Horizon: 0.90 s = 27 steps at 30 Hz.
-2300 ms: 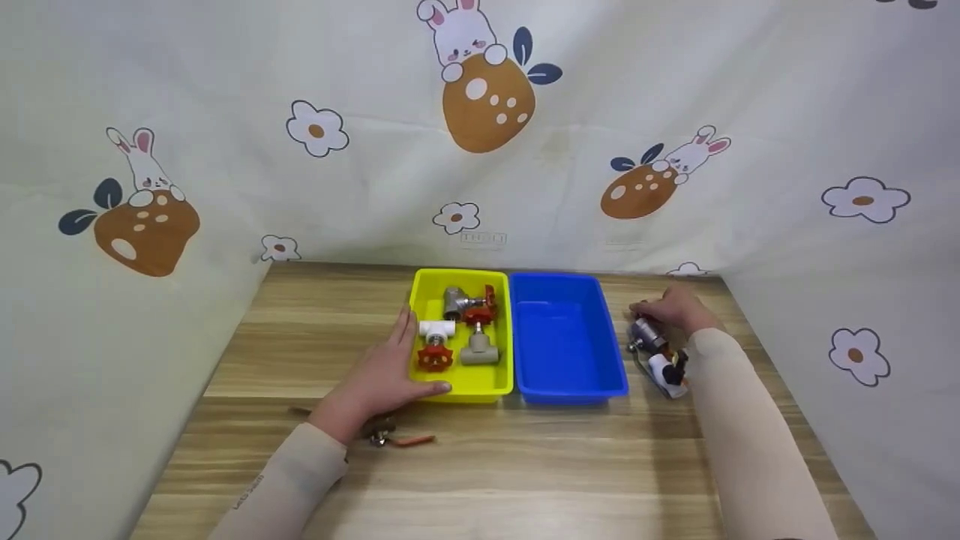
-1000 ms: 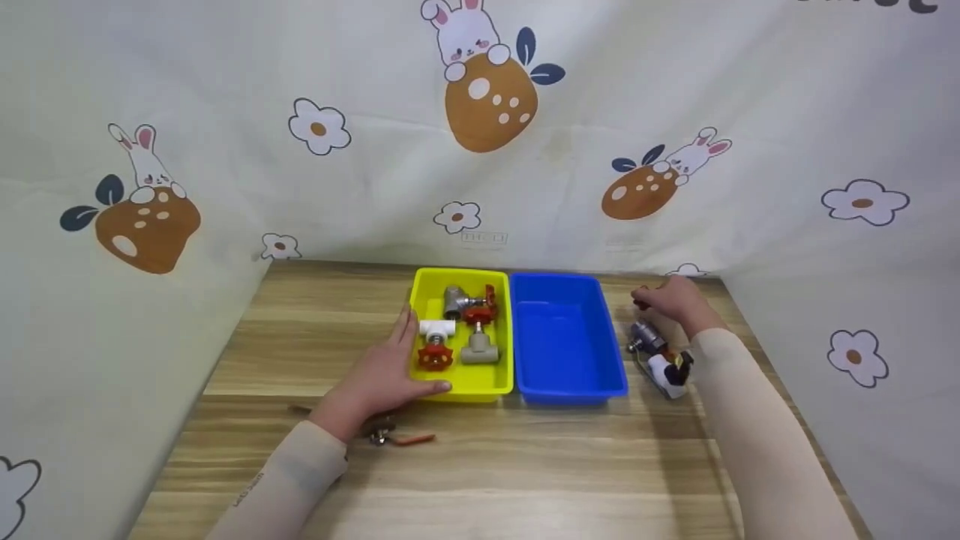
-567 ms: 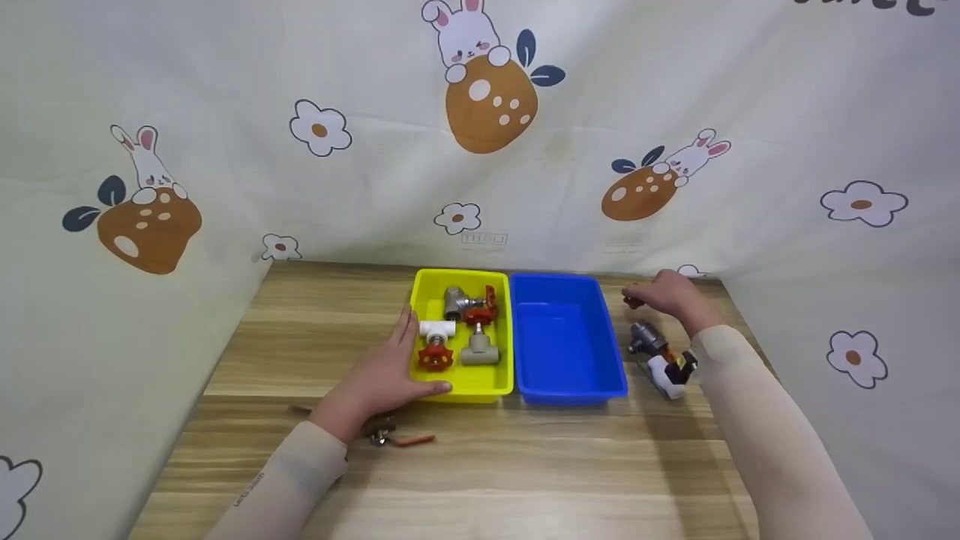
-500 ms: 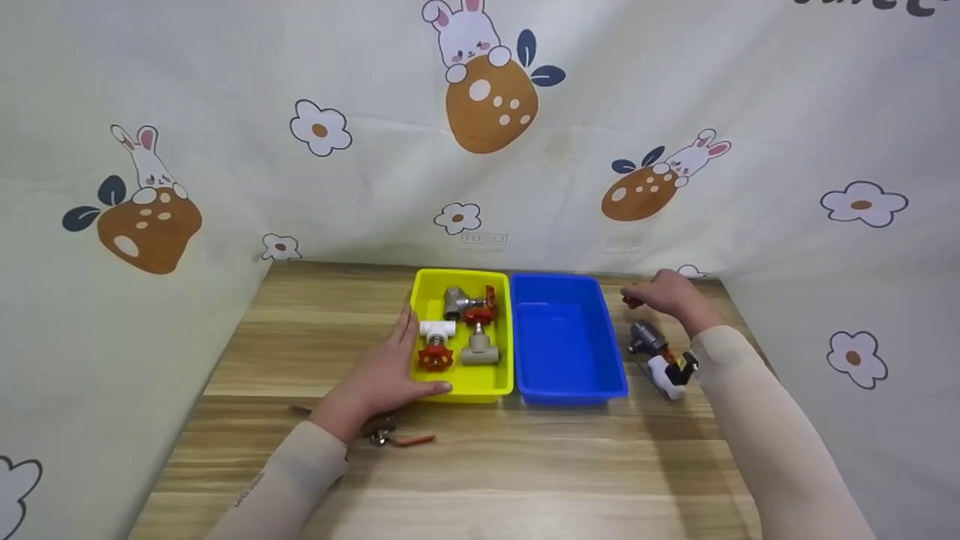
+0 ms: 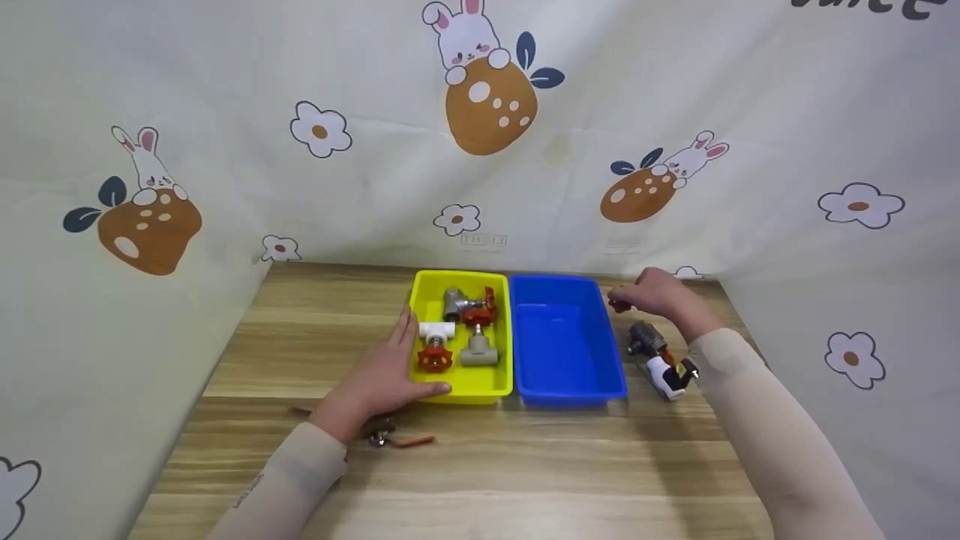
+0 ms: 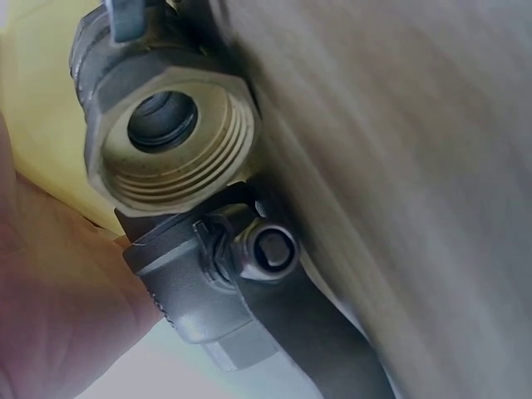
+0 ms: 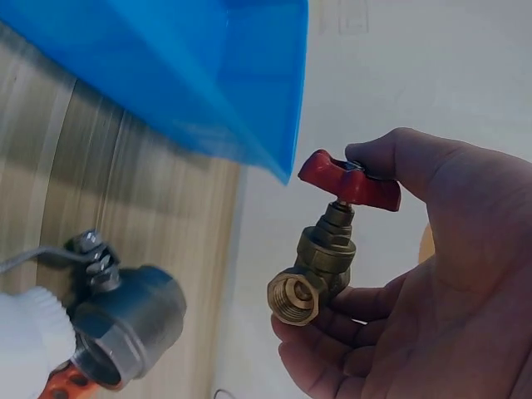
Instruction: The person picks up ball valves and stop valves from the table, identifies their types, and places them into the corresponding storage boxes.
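Note:
My right hand (image 5: 654,292) (image 7: 416,283) holds a small brass valve (image 7: 326,249) with a red handle (image 7: 349,179), lifted just right of the blue bin's (image 5: 564,337) far corner; in the head view only its red handle (image 5: 619,304) shows. My left hand (image 5: 379,375) lies flat with straight fingers against the yellow bin's (image 5: 461,385) left wall, thumb along its front rim. The yellow bin holds several valves and fittings: a steel valve (image 5: 456,301), a white tee (image 5: 436,328), a grey tee (image 5: 478,350) and red handwheels (image 5: 433,358). The blue bin's (image 7: 179,71) inside is bare.
A steel ball valve (image 5: 644,337) (image 7: 125,324) and a white fitting (image 5: 666,373) lie on the wooden table (image 5: 480,465) right of the blue bin. Under my left wrist lies a brass-threaded valve (image 6: 170,133) with an orange lever (image 5: 412,440). A printed cloth (image 5: 480,135) walls in the table.
My right hand has risen off the table beside the steel valve and moved left towards the blue bin, carrying the red-handled brass valve. The left hand has stayed put.

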Each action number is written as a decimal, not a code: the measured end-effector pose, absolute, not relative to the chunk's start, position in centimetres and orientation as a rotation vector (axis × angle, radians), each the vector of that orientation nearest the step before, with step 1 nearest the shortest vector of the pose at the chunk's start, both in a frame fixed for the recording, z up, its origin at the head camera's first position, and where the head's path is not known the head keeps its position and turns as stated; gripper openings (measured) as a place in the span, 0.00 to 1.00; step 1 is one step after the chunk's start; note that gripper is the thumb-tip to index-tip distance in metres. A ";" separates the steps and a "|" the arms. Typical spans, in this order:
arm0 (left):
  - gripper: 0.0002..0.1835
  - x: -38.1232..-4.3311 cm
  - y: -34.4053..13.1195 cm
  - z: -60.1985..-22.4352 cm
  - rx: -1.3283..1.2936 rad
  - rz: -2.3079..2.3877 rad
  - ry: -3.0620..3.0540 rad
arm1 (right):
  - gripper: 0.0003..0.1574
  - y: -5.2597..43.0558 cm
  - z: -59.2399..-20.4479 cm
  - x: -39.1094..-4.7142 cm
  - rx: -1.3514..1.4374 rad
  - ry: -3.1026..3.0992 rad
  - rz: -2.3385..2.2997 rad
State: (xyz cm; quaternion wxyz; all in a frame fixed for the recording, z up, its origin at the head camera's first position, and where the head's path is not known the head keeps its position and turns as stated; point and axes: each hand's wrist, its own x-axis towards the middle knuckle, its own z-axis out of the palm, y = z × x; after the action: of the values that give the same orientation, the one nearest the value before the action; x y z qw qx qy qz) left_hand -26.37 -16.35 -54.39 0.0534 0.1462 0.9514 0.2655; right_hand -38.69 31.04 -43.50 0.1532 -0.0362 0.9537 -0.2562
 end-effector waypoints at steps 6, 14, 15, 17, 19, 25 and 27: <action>0.76 -26.3 -16.4 -54.3 0.434 0.812 2.888 | 0.31 29.5 -43.0 -38.1 -0.127 2.759 -0.687; 0.76 -26.3 -16.3 -54.1 0.403 0.805 2.875 | 0.29 27.1 -42.0 -36.9 -0.177 2.713 -0.705; 0.76 -26.3 -16.3 -54.1 0.400 0.806 2.873 | 0.29 26.8 -41.8 -36.8 -0.183 2.708 -0.708; 0.76 -26.3 -16.3 -54.1 0.397 0.809 2.869 | 0.29 26.1 -41.6 -36.4 -0.183 2.687 -0.719; 0.76 -26.3 -16.3 -54.2 0.397 0.810 2.868 | 0.28 25.5 -41.4 -36.1 -0.179 2.667 -0.734; 0.77 -26.3 -16.3 -54.1 0.394 0.811 2.872 | 0.27 23.5 -41.0 -35.2 -0.190 2.623 -0.729; 0.77 -26.3 -16.3 -54.2 0.391 0.805 2.874 | 0.27 22.8 -40.8 -35.0 -0.191 2.601 -0.719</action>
State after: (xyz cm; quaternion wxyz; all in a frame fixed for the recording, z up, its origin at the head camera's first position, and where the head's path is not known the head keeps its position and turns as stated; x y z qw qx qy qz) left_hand -26.28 -16.26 -54.16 0.0657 0.1297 0.9527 0.2670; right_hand -34.97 22.83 -40.82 0.2164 -0.0688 0.9387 -0.2593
